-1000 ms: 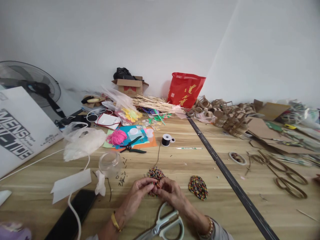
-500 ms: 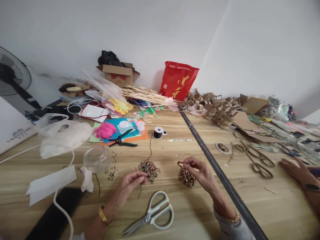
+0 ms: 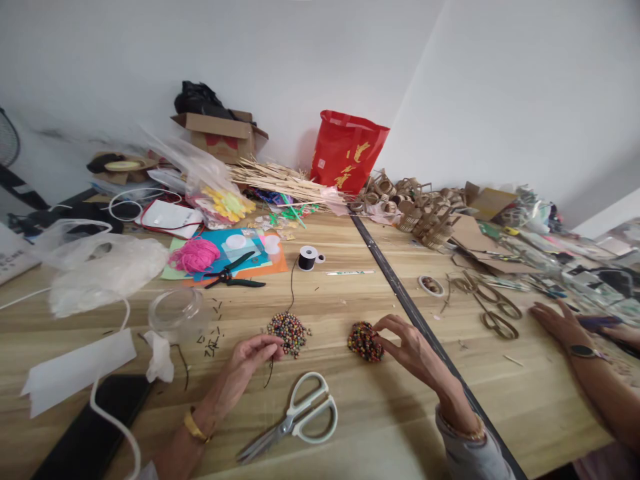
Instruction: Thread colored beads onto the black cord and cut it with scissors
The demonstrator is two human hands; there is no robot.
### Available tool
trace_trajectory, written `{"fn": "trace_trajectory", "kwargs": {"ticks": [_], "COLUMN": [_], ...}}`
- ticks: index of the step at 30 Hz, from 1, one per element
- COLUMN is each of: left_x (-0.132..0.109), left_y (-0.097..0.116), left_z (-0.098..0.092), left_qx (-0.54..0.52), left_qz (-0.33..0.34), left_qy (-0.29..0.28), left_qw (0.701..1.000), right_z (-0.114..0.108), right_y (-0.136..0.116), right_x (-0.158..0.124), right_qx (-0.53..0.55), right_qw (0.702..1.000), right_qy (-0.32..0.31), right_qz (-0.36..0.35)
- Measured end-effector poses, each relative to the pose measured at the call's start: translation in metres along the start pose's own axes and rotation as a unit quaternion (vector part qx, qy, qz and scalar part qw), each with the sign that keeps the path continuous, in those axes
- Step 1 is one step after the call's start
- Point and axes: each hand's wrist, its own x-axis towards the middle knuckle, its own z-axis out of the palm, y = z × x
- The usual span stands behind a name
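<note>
My left hand (image 3: 245,363) is closed in a pinch at the left edge of a pile of small multicoloured beads (image 3: 289,332). A thin black cord (image 3: 292,288) runs from a spool (image 3: 308,260) down to the beads, and a dark cord end hangs below my fingertips. To the right lies a heap of strung beads (image 3: 364,342). My right hand (image 3: 413,350) is at its right edge, thumb and index finger apart, fingertips close to or touching it. Scissors with white handles (image 3: 307,417) lie on the table in front of the beads, blades toward the lower left.
Black-handled pliers (image 3: 233,273) and pink yarn (image 3: 195,255) lie on coloured sheets. A clear round container (image 3: 175,313) and a dark flat object (image 3: 95,427) are at left. Another person's hand (image 3: 555,327) rests at right, near brown-handled scissors (image 3: 495,307). Small woven baskets (image 3: 430,223) stand behind.
My right hand has lowered a beaded strand onto the heap and its fingers have parted. My left hand keeps its pinch. The whole view has shifted slightly; another person's arm shows more.
</note>
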Motion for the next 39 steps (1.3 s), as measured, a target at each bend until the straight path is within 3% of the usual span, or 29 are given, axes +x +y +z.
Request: {"fn": "trace_trajectory", "kwargs": {"ticks": [5,10,14,18,22,26,30,34,39], "left_x": [-0.001,-0.003,-0.005,-0.007,-0.008,-0.006,-0.003,0.002,0.01], "left_y": [0.0,0.0,0.001,0.002,0.004,0.006,0.007,0.006,0.005], "left_z": [-0.001,-0.002,-0.003,-0.004,-0.003,-0.004,-0.007,-0.013,-0.015], "left_qx": [-0.007,-0.023,-0.018,-0.011,-0.057,-0.1,-0.112,-0.014,0.149], "left_qz": [0.006,0.022,0.046,0.071,0.079,0.062,0.055,0.069,0.102], "left_qy": [-0.003,-0.006,-0.037,-0.086,-0.079,-0.018,0.001,0.022,0.065], "left_qw": [1.0,0.999,0.998,0.994,0.992,0.993,0.992,0.997,0.981], "right_z": [-0.002,0.015,0.043,0.082,0.105,0.089,0.065,0.062,0.08], "right_y": [-0.007,-0.036,-0.072,-0.098,-0.108,-0.11,-0.1,-0.077,-0.047], "right_x": [0.008,0.025,0.042,0.06,0.074,0.08,0.082,0.085,0.087], "right_qx": [-0.017,0.024,0.099,0.207,0.241,0.203,0.132,0.113,0.12], "right_qw": [1.0,0.998,0.985,0.951,0.945,0.96,0.973,0.982,0.989], "right_qy": [0.002,-0.052,-0.091,-0.169,-0.158,-0.113,-0.071,-0.014,0.049], "right_qz": [0.005,-0.033,-0.104,-0.153,-0.155,-0.154,-0.177,-0.151,-0.074]}}
